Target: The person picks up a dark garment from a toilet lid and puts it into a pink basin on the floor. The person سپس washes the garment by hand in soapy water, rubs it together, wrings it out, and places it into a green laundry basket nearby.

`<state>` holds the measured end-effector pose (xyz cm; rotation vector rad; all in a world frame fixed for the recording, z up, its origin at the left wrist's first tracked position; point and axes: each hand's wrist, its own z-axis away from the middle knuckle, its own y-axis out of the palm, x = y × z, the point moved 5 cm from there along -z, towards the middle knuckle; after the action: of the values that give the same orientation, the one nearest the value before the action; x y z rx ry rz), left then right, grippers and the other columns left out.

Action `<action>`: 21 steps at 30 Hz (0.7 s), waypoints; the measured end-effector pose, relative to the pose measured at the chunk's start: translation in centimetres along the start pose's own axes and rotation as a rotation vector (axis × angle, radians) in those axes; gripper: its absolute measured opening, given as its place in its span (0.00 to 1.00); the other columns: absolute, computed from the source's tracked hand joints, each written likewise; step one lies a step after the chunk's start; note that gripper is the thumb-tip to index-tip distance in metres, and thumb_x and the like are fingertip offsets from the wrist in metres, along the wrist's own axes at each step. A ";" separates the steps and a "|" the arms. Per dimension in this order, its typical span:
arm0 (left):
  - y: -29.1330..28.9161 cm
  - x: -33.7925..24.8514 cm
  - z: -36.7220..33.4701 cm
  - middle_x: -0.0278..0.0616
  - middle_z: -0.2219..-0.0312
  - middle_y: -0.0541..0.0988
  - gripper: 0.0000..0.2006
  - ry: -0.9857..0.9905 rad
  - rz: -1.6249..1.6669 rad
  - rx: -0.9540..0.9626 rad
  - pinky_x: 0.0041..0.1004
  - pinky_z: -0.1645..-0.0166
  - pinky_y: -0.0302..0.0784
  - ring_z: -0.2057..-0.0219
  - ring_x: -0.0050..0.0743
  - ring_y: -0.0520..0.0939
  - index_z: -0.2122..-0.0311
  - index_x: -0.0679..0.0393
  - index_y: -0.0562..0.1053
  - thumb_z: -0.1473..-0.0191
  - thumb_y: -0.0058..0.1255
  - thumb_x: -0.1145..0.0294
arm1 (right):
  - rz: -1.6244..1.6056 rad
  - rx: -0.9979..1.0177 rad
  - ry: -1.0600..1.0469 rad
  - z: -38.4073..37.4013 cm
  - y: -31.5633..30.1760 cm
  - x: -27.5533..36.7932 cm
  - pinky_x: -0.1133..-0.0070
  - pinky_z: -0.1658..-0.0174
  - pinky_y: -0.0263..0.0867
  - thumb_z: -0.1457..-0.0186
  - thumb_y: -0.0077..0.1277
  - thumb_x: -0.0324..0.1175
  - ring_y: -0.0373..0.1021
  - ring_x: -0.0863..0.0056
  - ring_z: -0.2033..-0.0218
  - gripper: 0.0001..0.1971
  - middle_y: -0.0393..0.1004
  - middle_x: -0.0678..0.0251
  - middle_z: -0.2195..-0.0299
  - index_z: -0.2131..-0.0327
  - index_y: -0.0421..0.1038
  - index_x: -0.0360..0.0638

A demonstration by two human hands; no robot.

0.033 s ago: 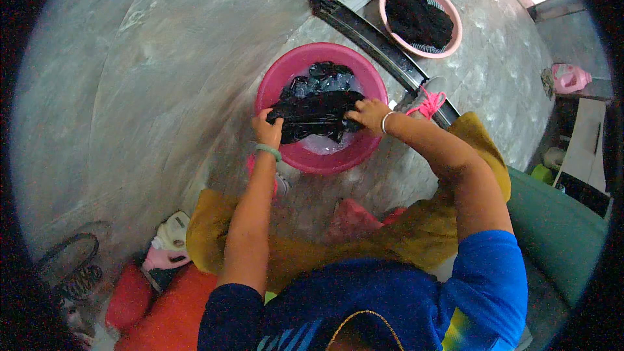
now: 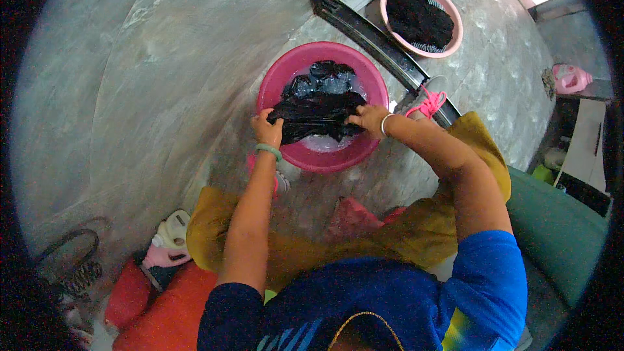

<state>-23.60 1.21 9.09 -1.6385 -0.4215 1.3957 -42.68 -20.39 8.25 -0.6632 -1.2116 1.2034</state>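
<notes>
**Black cloth point(image 2: 318, 112) being gripped at both ends, in basin point(image 2: 278, 73)**

The cloth is spanning the middle of the pink basin, lying bunched and wet-looking between the hands. The left hand point(image 2: 267, 128) is closing on its left end, thumb showing on the near side; the fingers are partly hiding behind the fabric. The right hand point(image 2: 369, 119) is gripping the right end with bent fingers, fingertips pressing into the folds. Neither grip is standing open. Beyond the cloth, more dark laundry point(image 2: 328, 80) is lying in the basin; sudsy water point(image 2: 327, 144) is showing on the near side. Further out, a shoe point(image 2: 429, 101) with pink laces is standing right of the basin, and a paler tub point(image 2: 459, 32) is holding dark clothes point(image 2: 419, 18).
</notes>
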 end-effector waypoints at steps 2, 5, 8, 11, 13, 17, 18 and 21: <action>-1.0 -1.8 1.2 0.47 0.68 0.67 0.17 0.105 -0.011 -0.087 0.32 0.57 0.63 0.64 0.44 0.68 0.63 0.54 0.70 0.66 0.53 0.69 | -0.164 0.518 0.149 0.5 5.5 -0.3 0.65 0.65 0.65 0.58 0.46 0.35 0.69 0.59 0.66 0.21 0.70 0.54 0.69 0.57 0.61 0.46; -2.4 -2.0 2.6 0.45 0.70 0.69 0.16 0.077 -0.003 -0.004 0.33 0.62 0.65 0.67 0.42 0.70 0.65 0.54 0.70 0.65 0.52 0.73 | -0.282 0.382 0.266 -0.6 4.6 0.5 0.63 0.66 0.65 0.57 0.44 0.36 0.70 0.58 0.68 0.21 0.72 0.54 0.71 0.56 0.60 0.43; -3.4 -3.0 4.1 0.44 0.75 0.72 0.14 -0.010 0.063 -0.012 0.31 0.68 0.66 0.73 0.38 0.72 0.66 0.55 0.71 0.65 0.51 0.75 | -0.415 -0.002 0.426 -1.6 2.1 1.9 0.64 0.60 0.64 0.55 0.46 0.42 0.67 0.57 0.63 0.24 0.68 0.53 0.65 0.55 0.59 0.42; -3.9 -7.0 6.1 0.42 0.77 0.73 0.14 -0.031 0.253 0.001 0.28 0.68 0.68 0.76 0.31 0.74 0.67 0.59 0.70 0.65 0.51 0.76 | -0.431 -0.124 0.430 -3.2 1.7 5.9 0.67 0.57 0.62 0.59 0.52 0.51 0.62 0.57 0.56 0.31 0.62 0.55 0.58 0.55 0.57 0.41; -3.9 -8.3 6.9 0.41 0.76 0.73 0.14 -0.033 0.435 0.030 0.25 0.66 0.68 0.73 0.28 0.74 0.67 0.61 0.68 0.66 0.50 0.79 | -0.451 -0.165 0.566 -4.3 2.1 7.7 0.68 0.57 0.63 0.61 0.55 0.49 0.62 0.59 0.57 0.32 0.61 0.56 0.59 0.56 0.57 0.41; -5.9 -11.3 8.4 0.39 0.73 0.73 0.16 -0.039 0.657 0.036 0.22 0.63 0.67 0.70 0.24 0.73 0.66 0.61 0.65 0.66 0.47 0.85 | -0.538 -0.449 0.802 -3.2 2.4 7.4 0.68 0.60 0.64 0.65 0.57 0.38 0.63 0.60 0.60 0.27 0.61 0.58 0.63 0.60 0.57 0.42; -6.4 -11.4 8.6 0.39 0.72 0.72 0.16 -0.076 0.656 0.008 0.21 0.62 0.67 0.70 0.24 0.73 0.66 0.61 0.65 0.66 0.46 0.86 | -0.470 -0.526 0.801 -2.4 1.2 7.4 0.69 0.61 0.64 0.66 0.57 0.37 0.63 0.59 0.61 0.27 0.61 0.58 0.64 0.61 0.57 0.42; -6.8 -9.5 9.0 0.38 0.74 0.72 0.15 -0.108 0.741 0.068 0.20 0.64 0.67 0.71 0.23 0.73 0.67 0.60 0.66 0.65 0.46 0.86 | -0.441 -0.585 0.940 -0.2 1.8 4.3 0.69 0.61 0.64 0.60 0.51 0.32 0.63 0.58 0.62 0.19 0.62 0.56 0.64 0.62 0.60 0.43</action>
<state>-32.63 1.39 20.77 -1.7447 0.2101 2.0122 -43.54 -15.82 8.00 -1.1451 -0.7990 0.0727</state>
